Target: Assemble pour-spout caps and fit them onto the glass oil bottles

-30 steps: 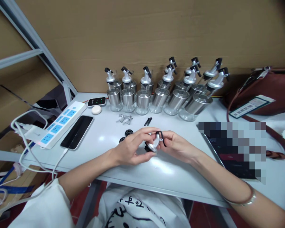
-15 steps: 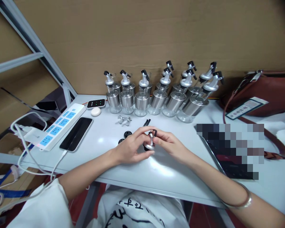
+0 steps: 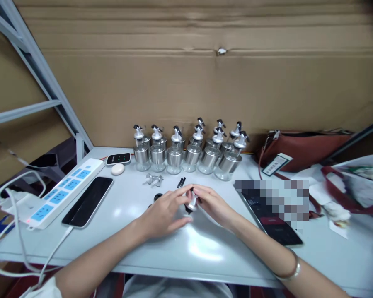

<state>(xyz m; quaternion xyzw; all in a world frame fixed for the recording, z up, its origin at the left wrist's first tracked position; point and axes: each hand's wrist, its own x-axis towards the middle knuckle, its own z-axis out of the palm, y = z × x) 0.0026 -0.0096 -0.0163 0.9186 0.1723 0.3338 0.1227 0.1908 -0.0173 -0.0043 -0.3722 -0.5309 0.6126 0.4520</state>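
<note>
Both my hands meet over the middle of the white table (image 3: 205,252). My left hand (image 3: 166,211) and my right hand (image 3: 213,205) pinch a small silver pourer cap (image 3: 192,204) with a black part between their fingertips. Loose parts lie just beyond them: a silver spout piece (image 3: 153,179), two small black sticks (image 3: 181,182) and a black round stopper (image 3: 157,197). Behind these stands a cluster of several glass and steel dispenser bottles (image 3: 189,153) with spouts fitted.
A white power strip (image 3: 57,192) with blue sockets and a black phone (image 3: 88,200) lie at the left. A small black device (image 3: 118,158) and a white oval case (image 3: 117,169) sit near them. A brown bag (image 3: 301,149) and a tablet (image 3: 279,231) are at the right. Cardboard backs the table.
The camera has tilted up, so the table and hands sit lower and look smaller. My hands have closed tighter round the cap, and the black loop seen a second ago no longer sticks out.
</note>
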